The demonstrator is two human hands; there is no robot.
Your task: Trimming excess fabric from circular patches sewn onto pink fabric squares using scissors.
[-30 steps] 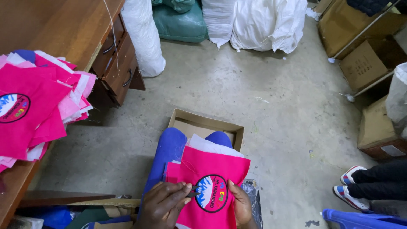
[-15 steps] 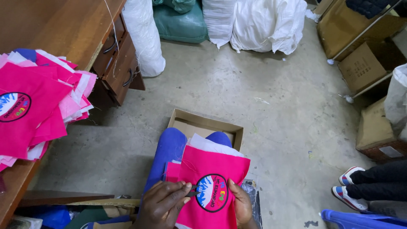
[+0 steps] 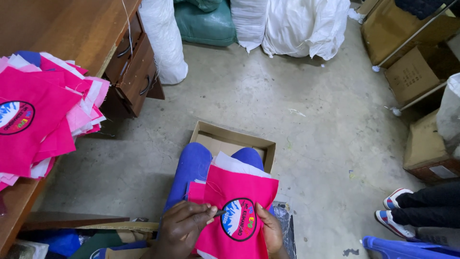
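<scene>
Trimming threads on a pink patch piece.
Left hand [image 3: 184, 228] pinched a small tool [image 3: 219, 212] at the round patch [image 3: 239, 219]; right hand [image 3: 269, 229] gripped the pink cloth [image 3: 239, 189]. Next calls for fine control.

pink patch [image 3: 237, 211]: soft matt cloth, round badge stitched in shiny thread | pile of pink pieces [image 3: 43, 115]: same matt cloth | desk [image 3: 62, 29]: smooth brown wood, dark metal handles | box [image 3: 230, 141]: plain brown cardboard | floor [image 3: 287, 105]: rough grey concrete | sacks [image 3: 297, 24]: white woven plastic
</scene>
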